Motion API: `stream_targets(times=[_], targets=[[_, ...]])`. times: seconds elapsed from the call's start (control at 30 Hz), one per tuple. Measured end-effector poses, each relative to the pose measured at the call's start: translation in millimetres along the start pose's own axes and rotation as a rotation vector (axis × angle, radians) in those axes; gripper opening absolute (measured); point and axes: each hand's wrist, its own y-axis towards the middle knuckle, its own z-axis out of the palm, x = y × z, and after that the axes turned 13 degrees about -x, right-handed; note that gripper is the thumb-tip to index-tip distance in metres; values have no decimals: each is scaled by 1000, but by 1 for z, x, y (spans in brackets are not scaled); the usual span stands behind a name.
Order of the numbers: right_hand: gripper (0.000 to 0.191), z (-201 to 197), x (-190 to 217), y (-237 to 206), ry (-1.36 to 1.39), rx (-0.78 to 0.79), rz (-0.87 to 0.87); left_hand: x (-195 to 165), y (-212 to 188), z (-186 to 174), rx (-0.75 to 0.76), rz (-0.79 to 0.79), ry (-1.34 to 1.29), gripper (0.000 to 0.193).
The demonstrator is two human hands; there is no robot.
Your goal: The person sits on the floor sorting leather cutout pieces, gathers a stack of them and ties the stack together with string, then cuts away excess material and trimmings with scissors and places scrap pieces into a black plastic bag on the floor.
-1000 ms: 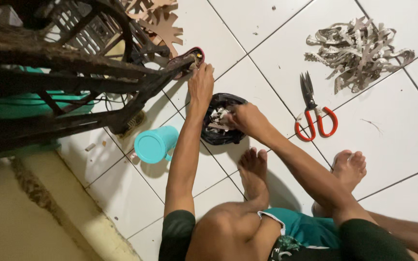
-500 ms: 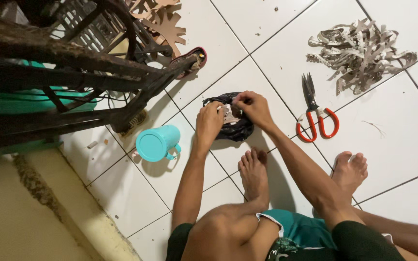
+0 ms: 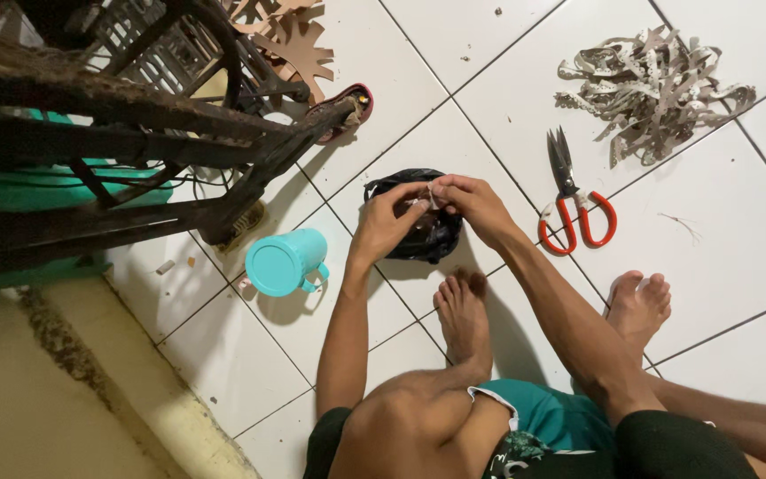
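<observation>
Black bag [image 3: 427, 232] | under both grips | left hand [image 3: 389, 222], right hand [image 3: 472, 204] pinching above

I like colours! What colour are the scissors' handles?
Red. The scissors lie on the white tiled floor, clearest in the head view.

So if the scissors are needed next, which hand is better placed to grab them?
The right hand. The red-handled scissors lie on the tile just to its right, nothing between. The left hand sits on the far side of the black bag and would likely have to cross over.
</observation>
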Motion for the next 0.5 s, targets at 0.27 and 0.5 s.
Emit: stream_targets(times=[0.27,0.5], targets=[[30,-43,-5,-6,-52,-120,-233,-29,0,23,-125,214,209,22],[32,-127,45,-19,64,-396,-479,-10,-2,12,-331,390,402,15]])
